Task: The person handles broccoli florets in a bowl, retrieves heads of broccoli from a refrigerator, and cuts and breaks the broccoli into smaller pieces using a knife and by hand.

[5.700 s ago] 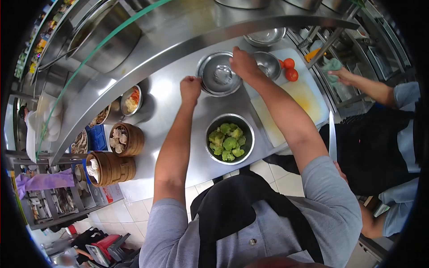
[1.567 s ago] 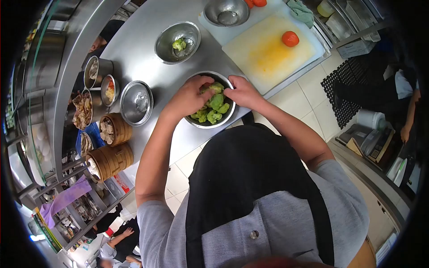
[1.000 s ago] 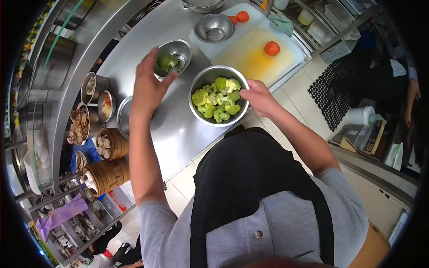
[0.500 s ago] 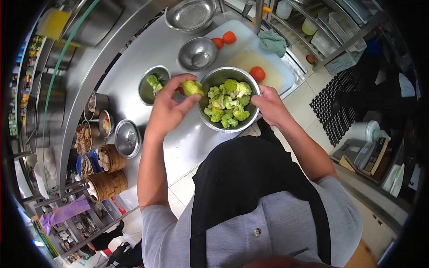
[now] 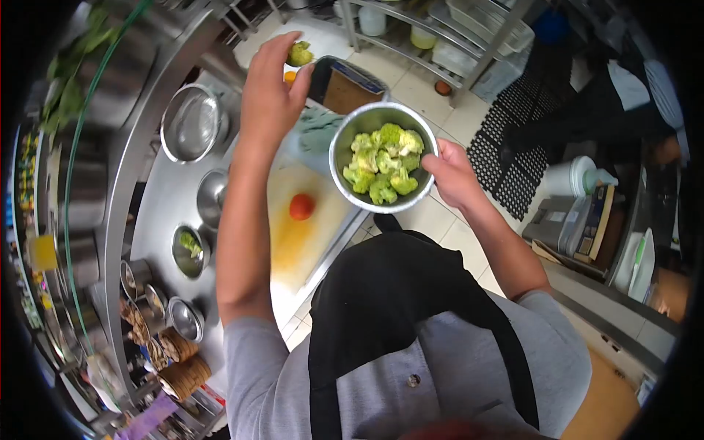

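Note:
My left hand is raised at the far end of the counter, with a yellowish-green broccoli floret pinched between thumb and fingers. Close beside it on the right is a dark bin. My right hand grips the rim of a deep metal bowl, thumb over the edge. Several broccoli florets lie inside that bowl, which is held up in front of my apron.
A tomato rests on a white cutting board near a green cloth. Metal bowls and bamboo steamers stand along the counter. Shelving is at the back. Another person's dark-clothed leg is on the right.
My view has turned to the right. My left hand, with the floret, has moved away from the bowl toward the bin. The bowl has moved off the counter with my right hand.

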`<move>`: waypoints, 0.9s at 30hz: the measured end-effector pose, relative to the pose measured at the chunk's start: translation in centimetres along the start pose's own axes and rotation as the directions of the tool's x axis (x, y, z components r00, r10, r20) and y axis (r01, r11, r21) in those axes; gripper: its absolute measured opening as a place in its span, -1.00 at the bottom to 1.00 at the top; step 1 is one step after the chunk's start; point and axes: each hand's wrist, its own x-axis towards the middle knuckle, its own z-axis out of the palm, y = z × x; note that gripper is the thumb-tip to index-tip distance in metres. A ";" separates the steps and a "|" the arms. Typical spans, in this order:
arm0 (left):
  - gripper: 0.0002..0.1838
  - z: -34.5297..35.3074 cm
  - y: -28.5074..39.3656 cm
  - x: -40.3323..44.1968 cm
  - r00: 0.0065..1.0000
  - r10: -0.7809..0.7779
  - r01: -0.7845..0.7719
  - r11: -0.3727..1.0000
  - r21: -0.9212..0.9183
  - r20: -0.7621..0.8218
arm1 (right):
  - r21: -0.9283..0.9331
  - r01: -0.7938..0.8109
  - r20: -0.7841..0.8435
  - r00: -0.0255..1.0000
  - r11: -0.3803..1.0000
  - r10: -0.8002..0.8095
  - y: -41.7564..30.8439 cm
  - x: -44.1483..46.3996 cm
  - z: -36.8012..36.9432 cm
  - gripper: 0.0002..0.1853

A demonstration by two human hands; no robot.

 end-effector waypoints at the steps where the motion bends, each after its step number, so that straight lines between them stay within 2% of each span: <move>1: -0.48 1.4 0.3 0.0 1.000 0.012 -0.012 1.000 -0.019 0.004 | 0.025 0.051 -0.034 0.998 0.998 -0.051 -0.2 0.8 -0.9 -0.76; 3: -0.53 3.1 1.2 -0.4 0.964 -0.218 0.249 0.942 -0.225 0.154 | 0.049 0.035 -0.068 0.997 0.998 -0.031 -1.6 1.7 -2.2 -0.77; 4: -0.53 3.6 2.2 -0.6 0.966 -0.202 0.237 0.943 -0.233 0.164 | 0.078 0.012 -0.080 0.997 0.997 -0.006 -2.3 2.0 -2.4 -0.77; 5: -0.52 3.8 3.5 -1.2 0.914 -0.139 0.258 0.924 -0.283 0.381 | 0.066 0.034 -0.146 0.989 0.997 -0.024 -2.9 2.5 -2.3 -0.79; 6: -0.51 4.0 4.5 -1.6 0.818 -0.062 0.292 0.901 -0.320 0.572 | 0.071 0.035 -0.149 0.988 0.997 -0.024 -3.4 2.8 -2.4 -0.79; 7: -0.51 4.3 5.4 -1.8 0.818 -0.063 0.291 0.903 -0.317 0.572 | 0.080 0.048 -0.141 0.989 0.996 -0.036 -3.8 3.2 -2.5 -0.81; 9: -0.46 5.0 6.8 -2.1 0.707 0.084 0.052 0.984 -0.170 0.702 | 0.076 0.096 -0.107 0.990 0.993 -0.087 -4.0 4.1 -2.9 -0.81; 12: -0.36 5.2 6.7 -1.8 0.718 0.002 0.123 0.984 -0.130 0.696 | 0.085 0.122 -0.090 0.989 0.989 -0.115 -3.8 5.3 -3.2 -0.83; 13: -0.26 4.5 6.9 -1.4 0.721 0.025 0.121 0.979 -0.162 0.692 | 0.099 0.136 -0.104 0.987 0.986 -0.125 -3.5 5.5 -3.2 -0.88; 16: -0.18 3.9 7.1 -1.5 0.685 0.033 0.039 0.996 -0.082 0.728 | 0.069 0.131 -0.098 0.987 0.989 -0.124 -3.6 5.2 -2.2 -0.91; 18: -0.15 4.8 5.9 -1.4 0.688 0.002 0.033 0.999 -0.035 0.725 | 0.048 0.199 -0.107 0.975 0.979 -0.193 -3.1 6.6 -2.0 -0.92; 20: -0.26 5.1 4.7 -1.1 0.676 0.028 0.111 0.984 -0.139 0.736 | 0.060 0.146 -0.075 0.987 0.987 -0.142 -3.6 6.8 -2.1 -0.91; 21: -0.41 5.1 4.6 -1.0 0.713 -0.051 0.282 0.934 -0.221 0.699 | 0.054 0.128 -0.061 0.990 0.990 -0.124 -3.5 7.4 -2.7 -0.89; 22: -0.41 5.1 4.5 -0.5 0.720 -0.067 0.288 0.934 -0.210 0.691 | 0.050 0.128 -0.042 0.991 0.991 -0.126 -3.5 8.0 -3.1 -0.89; 23: -0.47 5.3 4.4 0.2 0.631 -0.216 0.542 0.810 -0.224 0.745 | 0.063 0.110 -0.036 0.994 0.992 -0.108 -3.5 8.5 -3.4 -0.87; 24: -0.52 5.6 4.0 1.0 0.507 -0.336 0.755 0.618 -0.221 0.793 | 0.072 0.090 -0.024 0.996 0.993 -0.088 -3.8 9.4 -3.7 -0.84; 25: -0.62 6.2 3.4 1.2 0.543 -0.362 0.760 0.595 -0.261 0.758 | 0.093 0.085 0.011 0.996 0.992 -0.086 -4.0 10.2 -4.1 -0.80; 26: -0.62 7.0 2.6 1.1 0.545 -0.394 0.768 0.588 -0.253 0.740 | 0.088 0.079 0.048 0.995 0.993 -0.084 -4.2 11.3 -4.6 -0.80; 27: -0.63 7.9 1.6 1.0 0.576 -0.403 0.793 0.487 -0.366 0.711 | 0.089 0.057 0.067 0.996 0.994 -0.063 -4.4 12.5 -5.1 -0.78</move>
